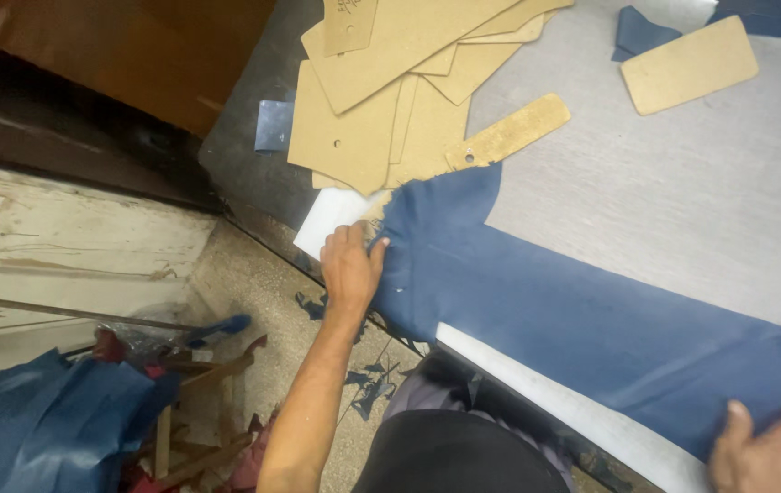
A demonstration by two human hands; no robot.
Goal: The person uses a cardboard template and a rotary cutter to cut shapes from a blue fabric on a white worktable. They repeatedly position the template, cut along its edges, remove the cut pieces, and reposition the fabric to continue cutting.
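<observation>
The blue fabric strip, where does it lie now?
In the head view, the blue fabric strip runs along the grey table's near edge, between the left hand and right hand.

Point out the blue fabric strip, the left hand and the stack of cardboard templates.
blue fabric strip (591,319), head view, middle of the strip.
left hand (351,269), head view, back of the hand at the strip's end.
cardboard templates (381,100), head view, a large sheet in the stack.

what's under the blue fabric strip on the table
The blue fabric strip lies on a grey sheet; a white sheet pokes out at its end. Anything beneath its middle is covered.
</observation>
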